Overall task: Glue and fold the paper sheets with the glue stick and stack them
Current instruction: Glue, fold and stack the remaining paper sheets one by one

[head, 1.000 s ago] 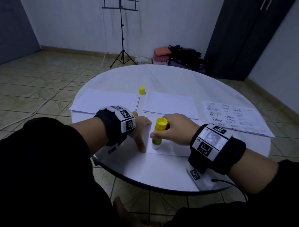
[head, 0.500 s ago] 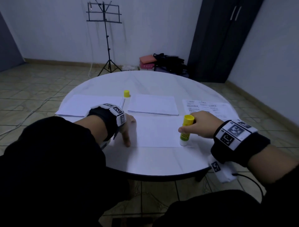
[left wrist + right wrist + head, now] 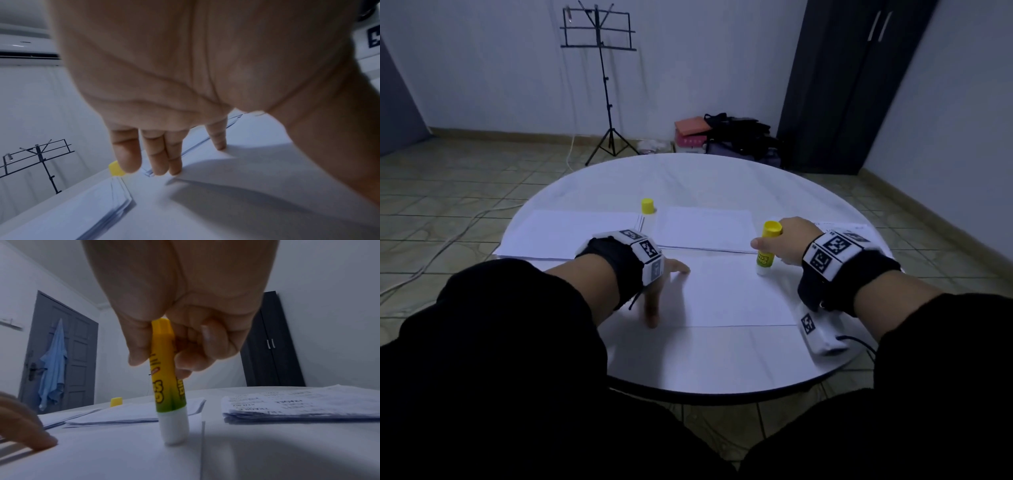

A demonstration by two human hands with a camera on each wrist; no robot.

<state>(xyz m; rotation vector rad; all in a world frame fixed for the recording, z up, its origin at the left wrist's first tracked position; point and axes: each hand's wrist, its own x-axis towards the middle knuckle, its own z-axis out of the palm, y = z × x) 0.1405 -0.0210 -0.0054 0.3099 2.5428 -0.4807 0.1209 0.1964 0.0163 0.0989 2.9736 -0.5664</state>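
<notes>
- Near the front edge of the round white table (image 3: 722, 370), a single white paper sheet (image 3: 736, 294) is lying flat, and the glue stick (image 3: 766, 251) is standing upright on its far right corner with the white glue tip pressing on the paper.
- The right hand (image 3: 789, 240) is gripping the glue stick's yellow-green barrel (image 3: 167, 373), thumb on one side and curled fingers (image 3: 205, 350) on the other, with the yellow base end sticking up above the fist.
- The left hand (image 3: 664, 284) is resting on the sheet's left side with straight, spread fingers (image 3: 156, 155) and gripping nothing; the fingertips and thumb are pressing the paper down.
- Just behind the sheet, a stack of folded white paper (image 3: 705, 228) is sitting at the middle of the table, and another stack of white sheets (image 3: 571, 233) is lying to its left.
- The yellow glue cap (image 3: 647, 206) is standing on the table between those two stacks, at their far edge.
- A pile of printed sheets (image 3: 304, 404) is lying to the right, partly behind the right wrist in the head view.
- Beyond the table, a black music stand (image 3: 602, 68) is standing by the wall, with a dark wardrobe (image 3: 852, 85) to the right.
</notes>
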